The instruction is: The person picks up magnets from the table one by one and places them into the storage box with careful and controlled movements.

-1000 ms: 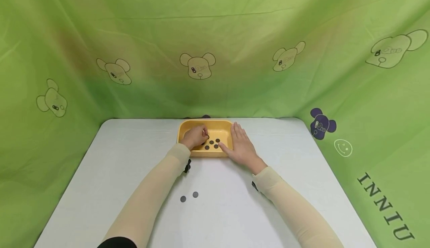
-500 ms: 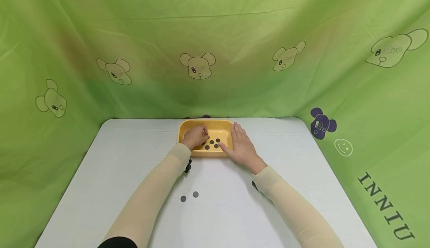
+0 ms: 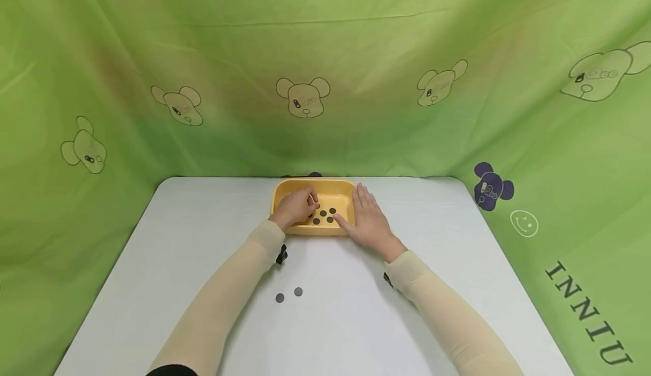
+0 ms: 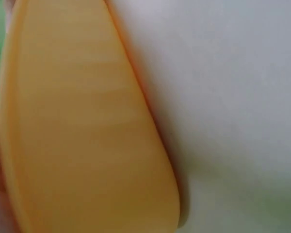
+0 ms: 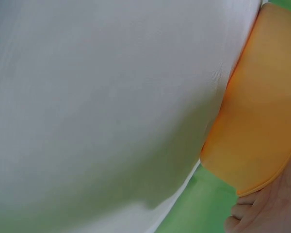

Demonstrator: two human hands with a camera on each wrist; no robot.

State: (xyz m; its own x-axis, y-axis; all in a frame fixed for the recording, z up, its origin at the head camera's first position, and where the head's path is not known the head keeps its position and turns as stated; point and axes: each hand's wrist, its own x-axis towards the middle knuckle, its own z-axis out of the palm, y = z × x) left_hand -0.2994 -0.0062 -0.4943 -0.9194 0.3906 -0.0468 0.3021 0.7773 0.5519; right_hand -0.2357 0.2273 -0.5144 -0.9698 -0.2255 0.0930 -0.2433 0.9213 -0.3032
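In the head view, a yellow rectangular tray (image 3: 335, 185) stands at the table's back edge. Several dark round discs (image 3: 323, 214) lie inside it. My left hand (image 3: 296, 207) reaches in over the left side, its fingers bent and the fingertips pinching one small dark disc (image 3: 317, 206). Along the right rim rests my right hand (image 3: 370, 224), fingers straight and thumb spread over the tray's near right corner. The left wrist view shows the tray's outer wall (image 4: 87, 116) with a strip of skin behind the rim. In the right wrist view, fingers (image 5: 242, 210) show at the tray's edge.
Two loose grey discs (image 3: 289, 295) lie on the white table (image 3: 346, 319) in front of the tray, between the forearms. A green patterned cloth (image 3: 325, 144) hangs close behind the tray and along both sides of the table.
The head view has shifted slightly, so everything appears a little to the right and higher. Both hands and the discs hold their places relative to the tray.
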